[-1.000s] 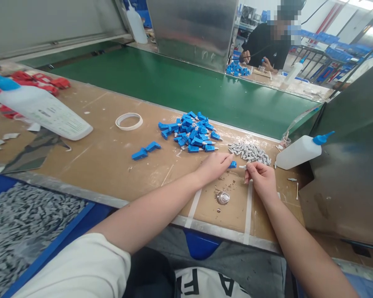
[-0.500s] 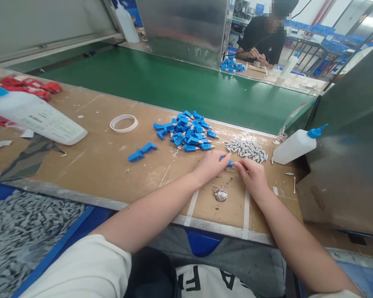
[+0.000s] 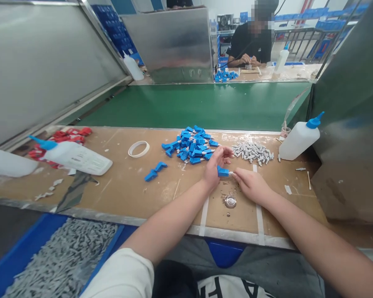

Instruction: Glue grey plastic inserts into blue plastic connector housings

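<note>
Nr grey pile (image 3: 253,153): R hand (image 3: 252,185) pinching blue pc (image 3: 223,171) by tip; L hand (image 3: 215,169) part-open beside it; metal disc (image 3: 230,201) close.

Short white sleeve (image 3: 124,275), black lettering (image 3: 218,286)

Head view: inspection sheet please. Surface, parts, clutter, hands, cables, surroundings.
Surface: pale-specked brown worktop, white tape strips.
Parts: heap of blue pieces, two more to its left, heap of grey pieces to its right.
Clutter: white ring, bottle lying left, bottle at right, red pieces.
Hands: right hand pinches the pale tip of a blue piece; left hand loosely open beside it, contact unclear.
Cables: thin dark line near co-worker, possibly a cable.
Surroundings: green surface beyond worktop, metal panel.
</note>
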Motion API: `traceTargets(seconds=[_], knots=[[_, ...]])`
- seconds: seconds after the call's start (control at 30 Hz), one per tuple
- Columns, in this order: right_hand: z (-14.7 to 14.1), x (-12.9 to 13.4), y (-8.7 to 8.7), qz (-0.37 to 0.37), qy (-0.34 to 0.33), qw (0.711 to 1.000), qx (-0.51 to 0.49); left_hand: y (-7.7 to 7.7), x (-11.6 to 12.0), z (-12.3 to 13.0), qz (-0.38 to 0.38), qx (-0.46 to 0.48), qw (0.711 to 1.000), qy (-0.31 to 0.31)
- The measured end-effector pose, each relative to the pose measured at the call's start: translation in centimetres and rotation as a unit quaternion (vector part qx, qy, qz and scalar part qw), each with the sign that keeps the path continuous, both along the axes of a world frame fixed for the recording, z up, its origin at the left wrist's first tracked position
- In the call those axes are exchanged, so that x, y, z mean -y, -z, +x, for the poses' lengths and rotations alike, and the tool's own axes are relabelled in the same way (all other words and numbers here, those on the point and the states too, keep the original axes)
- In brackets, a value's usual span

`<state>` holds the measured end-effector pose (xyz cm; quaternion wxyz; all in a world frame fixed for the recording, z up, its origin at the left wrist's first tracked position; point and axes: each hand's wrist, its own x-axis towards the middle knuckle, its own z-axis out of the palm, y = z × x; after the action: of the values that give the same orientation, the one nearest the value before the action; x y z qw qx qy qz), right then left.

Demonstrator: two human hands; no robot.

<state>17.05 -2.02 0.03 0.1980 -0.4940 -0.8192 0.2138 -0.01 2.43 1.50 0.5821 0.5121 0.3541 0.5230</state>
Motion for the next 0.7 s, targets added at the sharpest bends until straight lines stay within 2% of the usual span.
traceTargets(seconds=[0.1,0.33,0.53,0.7], knots=[[-0.5,0.0,0.4,-0.005,0.014,1.0,0.017,0.1,0.4,0.5,-0.021,0.055,0.998,0.027],[-1.1,0.1,0.6,-0.022,0.004,0.998,0.057,0.4,0.7,0.6,-0.029,-0.022,0.999,0.004],[-1.3,0.0,0.4,-0.036,0.013,0.997,0.063,0.6,0.9,1.1,-0.016,-0.003,1.0,-0.009],[-1.1,-0.2,0.6,-0.021,0.004,0.999,0.034,0.6,0.4,1.0,0.024,-0.04,0.999,-0.004]])
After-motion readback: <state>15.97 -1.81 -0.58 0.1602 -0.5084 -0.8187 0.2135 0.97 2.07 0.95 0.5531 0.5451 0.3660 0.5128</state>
